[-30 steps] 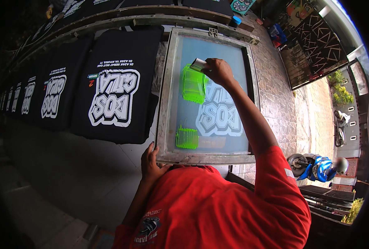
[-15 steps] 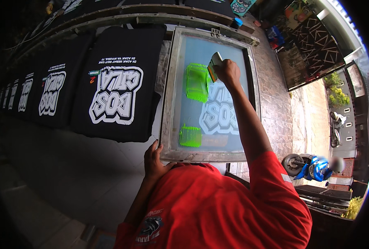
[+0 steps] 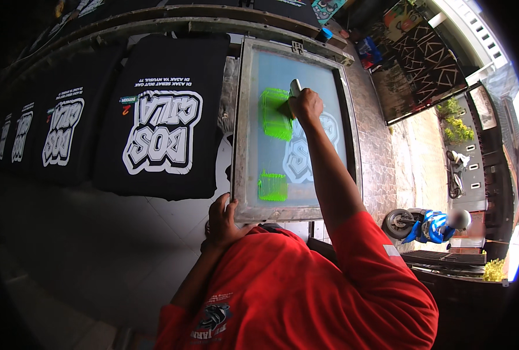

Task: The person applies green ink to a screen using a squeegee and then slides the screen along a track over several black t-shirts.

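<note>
A screen-printing frame (image 3: 271,213) with pale blue mesh (image 3: 306,65) lies before me, a faint lettered design showing through its middle. My right hand (image 3: 307,106) grips a squeegee (image 3: 295,87), set on the mesh at the right edge of the larger bright green ink patch (image 3: 275,116); most of its blade is hidden by the hand. A smaller green ink patch (image 3: 272,186) sits near the mesh's lower left. My left hand (image 3: 223,220) holds the frame's near left corner, with fingers bent along the side and the thumb toward the front edge.
Left of the frame, a black T-shirt (image 3: 166,67) with white lettering lies flat, and several similar shirts run off in a row. A blue cup-like container (image 3: 325,34) stands past the frame's far edge. A blue motorcycle (image 3: 431,226) is parked at the right.
My right hand has moved the squeegee slightly left, onto the edge of the larger green patch, and turned it. My left hand stays at the corner; the view has shifted a little.
</note>
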`<state>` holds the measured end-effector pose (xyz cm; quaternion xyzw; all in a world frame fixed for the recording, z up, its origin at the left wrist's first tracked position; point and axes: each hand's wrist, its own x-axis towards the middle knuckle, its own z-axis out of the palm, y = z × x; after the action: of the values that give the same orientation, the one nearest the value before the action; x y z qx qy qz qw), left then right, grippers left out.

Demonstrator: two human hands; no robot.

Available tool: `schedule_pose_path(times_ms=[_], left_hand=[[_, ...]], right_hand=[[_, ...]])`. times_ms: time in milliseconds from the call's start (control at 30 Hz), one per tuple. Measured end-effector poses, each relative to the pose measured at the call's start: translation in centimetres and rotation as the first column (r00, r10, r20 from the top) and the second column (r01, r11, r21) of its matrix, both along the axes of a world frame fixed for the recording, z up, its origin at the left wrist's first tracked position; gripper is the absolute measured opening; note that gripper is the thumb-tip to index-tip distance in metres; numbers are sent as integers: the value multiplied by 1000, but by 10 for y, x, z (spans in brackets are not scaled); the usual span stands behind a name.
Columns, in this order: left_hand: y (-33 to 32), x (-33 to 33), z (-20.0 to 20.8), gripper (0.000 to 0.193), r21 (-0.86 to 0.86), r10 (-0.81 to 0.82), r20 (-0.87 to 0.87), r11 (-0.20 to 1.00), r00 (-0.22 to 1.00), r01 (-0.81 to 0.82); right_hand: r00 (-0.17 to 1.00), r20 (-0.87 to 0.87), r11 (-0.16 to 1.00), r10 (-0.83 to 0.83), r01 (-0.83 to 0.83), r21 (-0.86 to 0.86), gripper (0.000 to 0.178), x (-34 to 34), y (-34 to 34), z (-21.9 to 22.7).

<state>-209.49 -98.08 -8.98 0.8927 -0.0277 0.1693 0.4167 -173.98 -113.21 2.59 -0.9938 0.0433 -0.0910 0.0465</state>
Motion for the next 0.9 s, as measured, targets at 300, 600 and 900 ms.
schedule_pose_path(times_ms=[300, 600, 900], left_hand=[[3, 2, 3, 78, -13, -5, 43, 1000, 999, 6], [-2, 0, 4, 82, 26, 18, -21, 1000, 1000, -17], [-6, -2, 4, 80, 96, 69, -19, 993, 997, -67]], right_hand=[[941, -125, 947, 316, -320, -12, 32, -19, 18, 19], [786, -17, 784, 618, -618, -63, 22, -11, -18, -3], [702, 47, 699, 711, -713, 65, 9, -83, -44, 7]])
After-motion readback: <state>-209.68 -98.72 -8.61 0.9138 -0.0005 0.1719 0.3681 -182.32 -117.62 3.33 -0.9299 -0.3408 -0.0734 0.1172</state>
